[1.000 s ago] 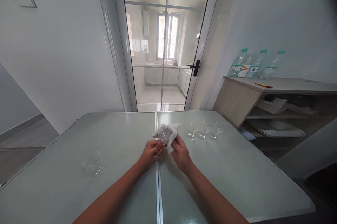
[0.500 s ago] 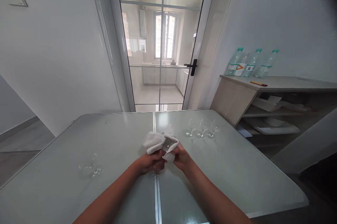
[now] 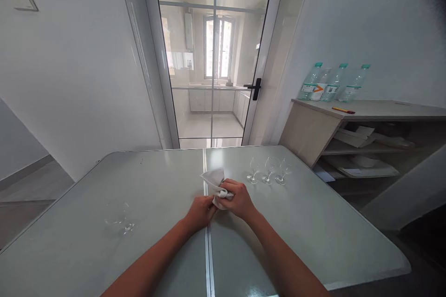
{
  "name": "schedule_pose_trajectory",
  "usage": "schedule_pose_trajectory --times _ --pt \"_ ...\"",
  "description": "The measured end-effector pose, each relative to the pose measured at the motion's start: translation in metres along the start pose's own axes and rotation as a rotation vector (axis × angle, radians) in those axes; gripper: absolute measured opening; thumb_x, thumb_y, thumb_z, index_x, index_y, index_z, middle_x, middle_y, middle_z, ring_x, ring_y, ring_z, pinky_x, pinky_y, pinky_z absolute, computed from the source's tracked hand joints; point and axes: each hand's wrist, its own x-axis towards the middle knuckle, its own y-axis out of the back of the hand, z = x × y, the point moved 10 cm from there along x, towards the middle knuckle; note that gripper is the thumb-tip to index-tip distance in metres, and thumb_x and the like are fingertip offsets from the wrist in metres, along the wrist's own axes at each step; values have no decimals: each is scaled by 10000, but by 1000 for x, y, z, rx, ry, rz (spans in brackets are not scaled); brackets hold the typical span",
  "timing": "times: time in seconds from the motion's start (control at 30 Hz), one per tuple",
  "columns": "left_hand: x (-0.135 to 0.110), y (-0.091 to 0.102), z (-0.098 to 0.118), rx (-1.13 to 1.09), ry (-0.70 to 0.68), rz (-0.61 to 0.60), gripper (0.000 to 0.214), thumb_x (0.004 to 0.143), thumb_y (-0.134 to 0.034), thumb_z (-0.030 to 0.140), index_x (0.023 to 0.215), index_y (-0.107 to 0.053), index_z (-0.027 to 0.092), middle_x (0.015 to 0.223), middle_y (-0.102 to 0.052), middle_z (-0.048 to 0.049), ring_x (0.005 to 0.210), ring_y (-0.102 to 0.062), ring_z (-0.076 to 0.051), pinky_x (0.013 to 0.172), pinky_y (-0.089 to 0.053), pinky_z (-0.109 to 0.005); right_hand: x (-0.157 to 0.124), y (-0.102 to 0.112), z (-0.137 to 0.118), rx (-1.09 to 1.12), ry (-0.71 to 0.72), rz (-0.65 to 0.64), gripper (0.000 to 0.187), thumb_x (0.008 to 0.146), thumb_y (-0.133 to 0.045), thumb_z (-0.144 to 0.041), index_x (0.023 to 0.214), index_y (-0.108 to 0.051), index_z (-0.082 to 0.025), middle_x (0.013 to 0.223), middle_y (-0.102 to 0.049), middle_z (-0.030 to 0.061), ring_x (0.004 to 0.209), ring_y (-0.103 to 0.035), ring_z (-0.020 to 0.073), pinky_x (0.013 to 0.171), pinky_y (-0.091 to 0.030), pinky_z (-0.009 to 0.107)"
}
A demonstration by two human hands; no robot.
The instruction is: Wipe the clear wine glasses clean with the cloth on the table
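Over the middle seam of the grey-green table [image 3: 313, 232] both my hands meet. My right hand [image 3: 237, 199] is closed around a white cloth [image 3: 213, 179] bunched over a clear stemmed glass, whose bowl is now hidden inside the cloth. My left hand [image 3: 200, 212] is closed just below it, fingers pinched at what seems to be the glass's stem or foot. Three clear stemmed glasses [image 3: 268, 171] stand in a row to the right of my hands. One more clear glass [image 3: 121, 220] sits at the left of the table.
Straight ahead is a glass door [image 3: 216, 55] with a black handle, a kitchen behind it. At the right stands a wooden shelf unit [image 3: 348, 129] with three water bottles [image 3: 334, 84] and a pencil on top, papers below.
The cloth has been gathered from a loose spread into a tight bunch under my right hand, which has closed over the glass. My left hand has slid slightly lower.
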Motion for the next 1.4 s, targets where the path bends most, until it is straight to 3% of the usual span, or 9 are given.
schedule_pose_trajectory --times 0.2,0.4,0.5,0.67,0.83,1.03,1.17,1.27,1.4 --pt "6 0 4 -200 43 -39 197 881 -562 208 704 -640 173 654 -613 -7 605 -518 -145 610 -362 -249 -10 -11 52 686 -440 63 284 791 -743 -452 798 -659 -181 725 -606 -2 648 -535 158 581 -409 264" --pt "14 7 -4 -367 63 52 467 955 -524 473 609 -576 164 613 -541 -17 627 -485 -157 615 -353 -269 -9 -28 46 1061 -440 239 480 922 -508 -658 1041 -679 -225 1043 -697 79 946 -639 247 776 -535 362" --pt "15 9 -15 -427 88 122 574 906 -546 638 594 -574 158 618 -504 -16 627 -462 -156 593 -340 -269 -6 -33 41 1096 -408 213 597 936 -380 -732 1117 -669 -241 1144 -688 97 998 -638 272 770 -546 400" --pt "14 -4 -34 -590 186 101 619 837 -572 740 786 -675 131 703 -615 -44 656 -543 -171 622 -421 -273 -11 -39 45 1021 -417 202 548 928 -461 -707 1108 -666 -231 1030 -701 84 980 -635 270 836 -532 410" --pt "9 4 -48 -713 303 239 592 802 -692 631 1168 -639 169 1059 -720 -108 899 -665 -245 817 -527 -352 -15 -50 41 833 -352 81 510 936 -555 -637 1198 -651 -211 1141 -689 86 1096 -598 253 979 -452 374" --pt "2 20 -57 -613 386 374 473 699 -833 492 996 -662 166 914 -735 -88 933 -680 -309 830 -523 -379 -8 -50 39 486 -243 -107 435 923 -615 -563 1138 -676 -189 1066 -691 67 980 -596 232 916 -446 349" --pt "2 29 -47 -832 290 452 644 664 -890 431 1190 -577 232 1100 -699 -78 1021 -661 -262 886 -509 -352 -13 -55 50 514 -375 -147 452 837 -701 -594 1000 -701 -172 913 -677 37 845 -575 204 805 -443 316" --pt "4 19 -32 -1106 255 334 598 823 -754 509 1310 -530 245 1255 -655 -126 1099 -641 -267 932 -500 -380 -30 -75 50 739 -594 -269 537 800 -701 -675 976 -689 -169 833 -651 19 740 -553 162 718 -430 285" --pt "4 10 -20 -1305 279 222 468 930 -619 520 1287 -566 222 1145 -691 -117 1011 -662 -251 890 -510 -375 -45 -90 40 945 -725 -401 580 736 -750 -700 952 -657 -170 813 -630 12 687 -539 135 676 -417 262"
